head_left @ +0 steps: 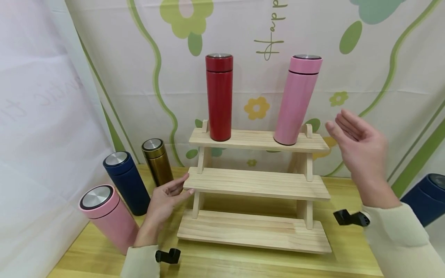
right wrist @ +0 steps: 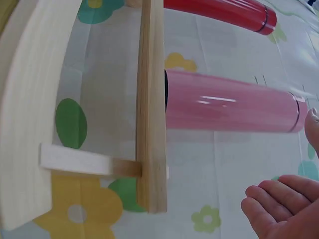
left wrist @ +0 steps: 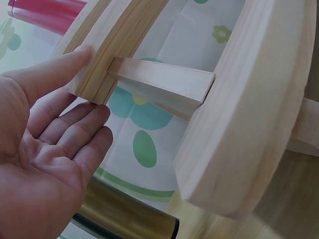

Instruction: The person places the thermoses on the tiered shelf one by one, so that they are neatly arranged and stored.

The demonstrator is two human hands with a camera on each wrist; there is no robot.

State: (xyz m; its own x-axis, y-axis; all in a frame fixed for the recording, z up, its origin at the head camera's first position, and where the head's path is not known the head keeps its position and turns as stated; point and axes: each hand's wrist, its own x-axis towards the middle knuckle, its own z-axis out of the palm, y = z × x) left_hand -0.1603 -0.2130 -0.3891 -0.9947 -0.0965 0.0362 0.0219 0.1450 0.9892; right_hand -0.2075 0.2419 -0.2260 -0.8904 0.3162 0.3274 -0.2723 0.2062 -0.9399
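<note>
A three-tier wooden display stand (head_left: 253, 181) stands on the table. My left hand (head_left: 167, 200) pinches the left end of a shelf (left wrist: 97, 74), with the thumb on one face and fingers against the other. On the top shelf, a red thermos bottle (head_left: 219, 100) stands upright at the left. A pink thermos bottle (head_left: 298, 102) stands on the right of that shelf. My right hand (head_left: 363, 150) is raised to the right of the pink bottle, apart from it and holding nothing. Its fingers (right wrist: 279, 199) are extended and slightly bent in the right wrist view.
Left of the stand are a gold thermos (head_left: 158, 164), a dark blue thermos (head_left: 128, 185) and a larger pink thermos (head_left: 112, 220). Another dark blue thermos (head_left: 425, 199) is partly behind my right sleeve. A flower-patterned cloth (head_left: 257, 77) hangs behind the stand.
</note>
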